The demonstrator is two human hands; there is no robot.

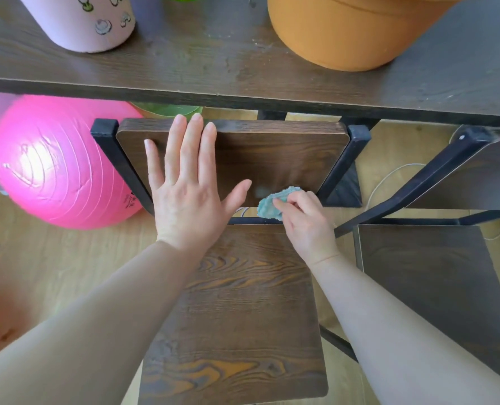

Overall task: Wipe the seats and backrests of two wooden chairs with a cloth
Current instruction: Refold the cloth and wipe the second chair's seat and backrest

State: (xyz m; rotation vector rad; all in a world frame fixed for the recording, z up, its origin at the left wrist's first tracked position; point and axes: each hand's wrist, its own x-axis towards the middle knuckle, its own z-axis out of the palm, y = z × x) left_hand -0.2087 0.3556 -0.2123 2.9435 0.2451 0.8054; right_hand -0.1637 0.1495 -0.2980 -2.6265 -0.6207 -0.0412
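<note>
On backrest (pixel 272 159): R hand (pixel 304 220) grips cloth (pixel 272 204).

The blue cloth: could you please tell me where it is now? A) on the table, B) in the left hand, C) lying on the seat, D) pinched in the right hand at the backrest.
D: the right hand pinches the cloth against the lower edge of the backrest; the left hand rests flat on it.

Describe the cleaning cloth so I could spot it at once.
Below the dark wooden table stands the brown wooden chair backrest under the flat left hand. Near its lower right corner, the right hand pinches a small crumpled cloth. It is the only teal, fuzzy thing there.
</note>
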